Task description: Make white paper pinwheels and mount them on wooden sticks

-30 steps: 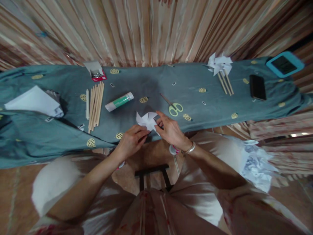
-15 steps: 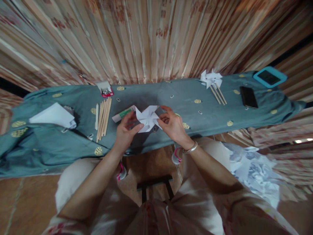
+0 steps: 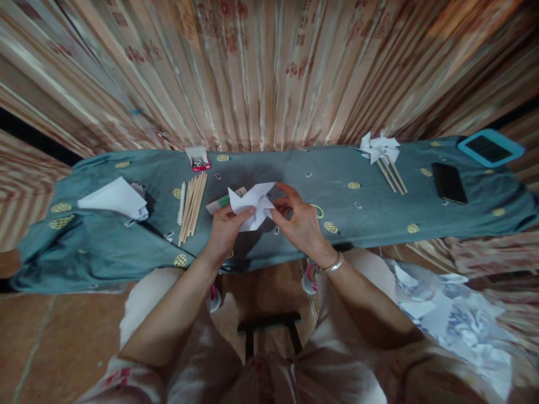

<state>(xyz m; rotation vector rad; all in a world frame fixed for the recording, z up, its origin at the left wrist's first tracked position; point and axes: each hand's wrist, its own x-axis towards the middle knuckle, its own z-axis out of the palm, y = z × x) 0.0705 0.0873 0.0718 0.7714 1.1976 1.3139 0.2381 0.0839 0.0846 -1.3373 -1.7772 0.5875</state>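
Observation:
A white paper pinwheel [image 3: 257, 204] is held above the cloth-covered table, its folded blades facing up. My left hand [image 3: 227, 225] grips its left side, thumb on top near the middle and the other fingers mostly hidden below. On the right side, my right hand [image 3: 300, 223] pinches a blade's edge between thumb and fingers, the index finger reaching to the upper tip. Partly behind the pinwheel lies a white and green box [image 3: 219, 204]. Left of it are several wooden sticks [image 3: 193, 206] and a white pen-like stick [image 3: 181, 203].
A small red and white box [image 3: 199, 160] holds tiny metal pieces. Folded white paper [image 3: 115, 197] lies at the left. Finished pinwheels on sticks [image 3: 381, 150], a dark phone [image 3: 450, 183] and a blue-framed tablet [image 3: 490, 148] lie at the right. Crumpled paper [image 3: 461, 320] fills a bag at lower right.
My left thumb has shifted inward toward the pinwheel's centre, and the pinwheel has turned slightly. The whole view has swung a little to the left.

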